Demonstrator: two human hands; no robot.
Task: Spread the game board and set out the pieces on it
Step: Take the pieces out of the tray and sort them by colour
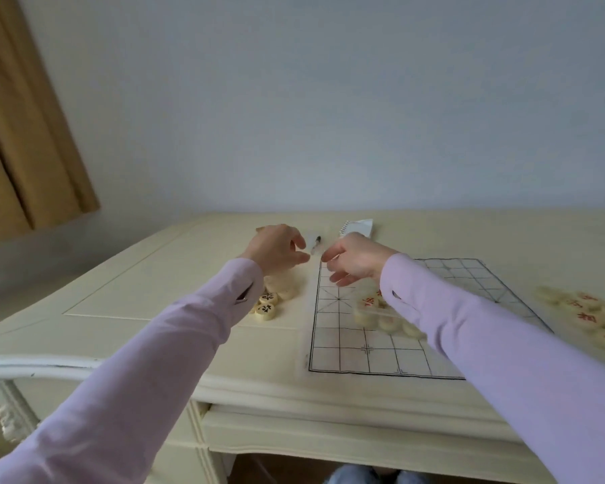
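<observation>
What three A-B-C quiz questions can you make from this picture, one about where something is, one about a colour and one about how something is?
1. Where do the black pieces lie by the board? A right of it; B left of it; C on it.
2. What colour are the sleeves? A lilac; B green; C black.
3. How is the board? A rolled up; B folded; C spread flat.

Answers: B, the black-marked heap sits off its left edge; A, both arms are lilac; C, its grid lies open and flat.
</observation>
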